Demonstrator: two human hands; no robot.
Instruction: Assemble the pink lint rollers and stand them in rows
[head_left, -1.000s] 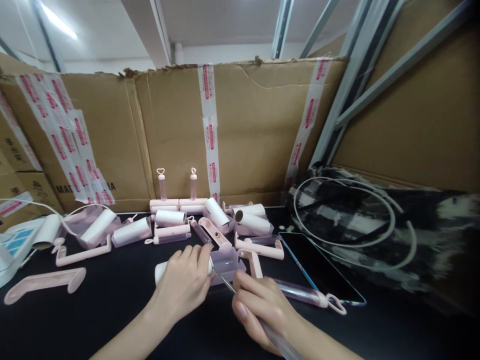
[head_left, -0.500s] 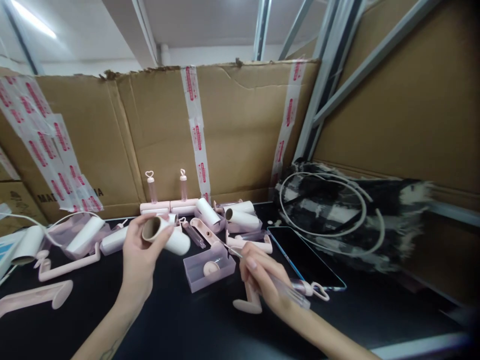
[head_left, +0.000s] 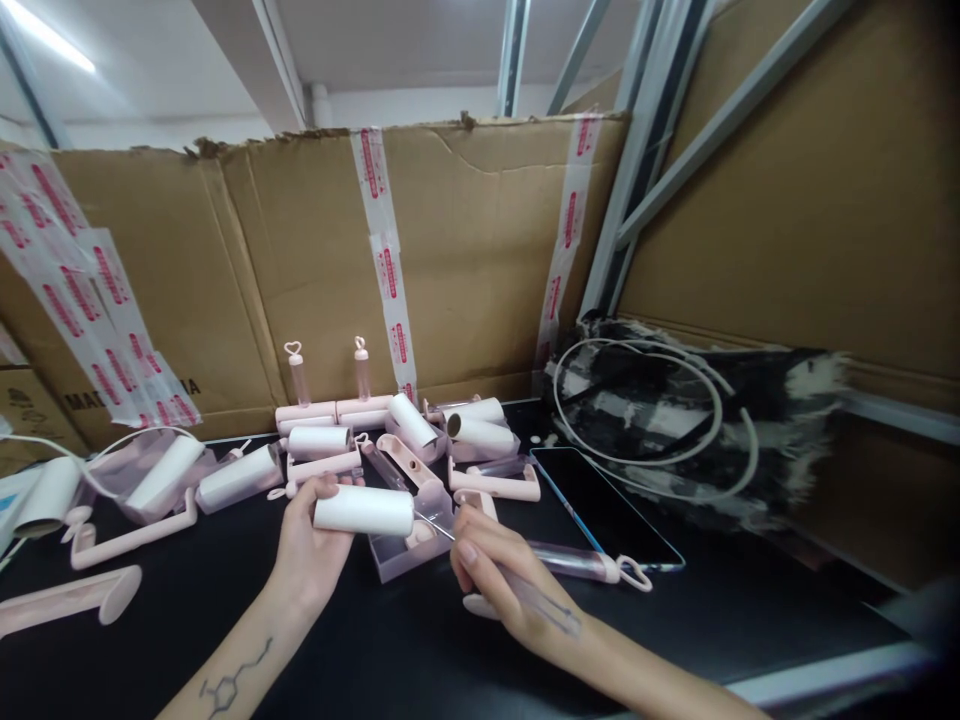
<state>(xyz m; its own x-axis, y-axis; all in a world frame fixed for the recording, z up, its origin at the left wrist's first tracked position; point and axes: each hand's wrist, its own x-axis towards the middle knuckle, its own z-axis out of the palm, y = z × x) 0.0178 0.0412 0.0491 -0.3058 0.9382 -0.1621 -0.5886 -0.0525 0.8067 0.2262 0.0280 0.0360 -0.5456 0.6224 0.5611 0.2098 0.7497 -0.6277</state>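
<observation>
My left hand (head_left: 315, 545) is closed around a white paper roll (head_left: 364, 510), which lies nearly level with its end toward the right. A slim tool with a metal shaft and clear handle (head_left: 551, 605) is gripped in my right hand (head_left: 499, 570); its tip reaches the roll's right end, though I cannot tell whether it touches. Just behind and below them sits a translucent purple box (head_left: 397, 562), with a round pink piece inside. Under my right hand a pink part is mostly hidden. Beside it lies a clear tube with a pink heart-shaped loop (head_left: 634, 573).
Several white rolls (head_left: 238, 478), pink handles (head_left: 135, 540) and purple boxes lie across the back of the black table (head_left: 405, 660). A phone (head_left: 607, 505) is at right, near a coiled white cable (head_left: 716, 440) on a dark checked bundle. Cardboard (head_left: 480, 260) stands behind.
My left hand has lowered and turned the roll, so its open end no longer faces me. My right hand has moved left, bringing the tool's tip to the roll's end.
</observation>
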